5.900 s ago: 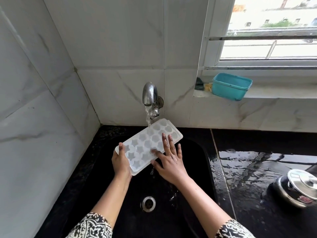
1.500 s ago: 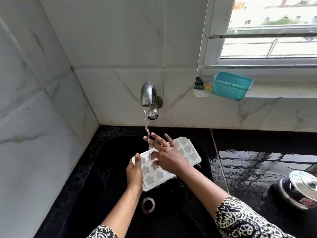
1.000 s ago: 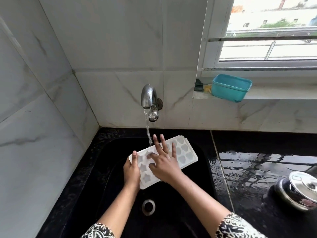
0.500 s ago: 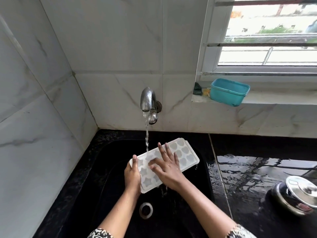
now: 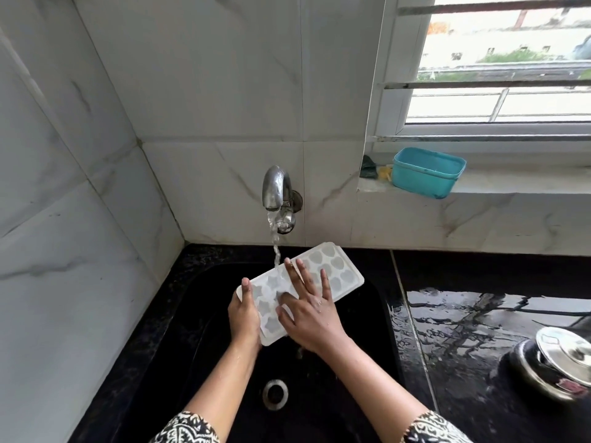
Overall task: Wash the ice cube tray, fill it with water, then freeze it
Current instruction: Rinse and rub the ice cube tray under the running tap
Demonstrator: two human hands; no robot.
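A white ice cube tray [image 5: 335,266] with star and heart cells is held tilted over the black sink [image 5: 198,314], under the running tap [image 5: 277,196]. Water falls onto the tray's upper left part. My left hand [image 5: 244,314] grips the tray's near left end, thumb on top. My right hand [image 5: 308,310] lies flat on the tray's cells with fingers spread and straight.
The sink drain [image 5: 275,394] lies below the hands. A teal tub [image 5: 428,171] sits on the window sill at the right. A steel lidded pot [image 5: 556,362] stands on the wet black counter [image 5: 479,314] at the right. Marble tiled walls close the left and back.
The tray stays under the stream while my right hand has slid slightly over the cells, fingers spreading wider. My left hand keeps its hold.
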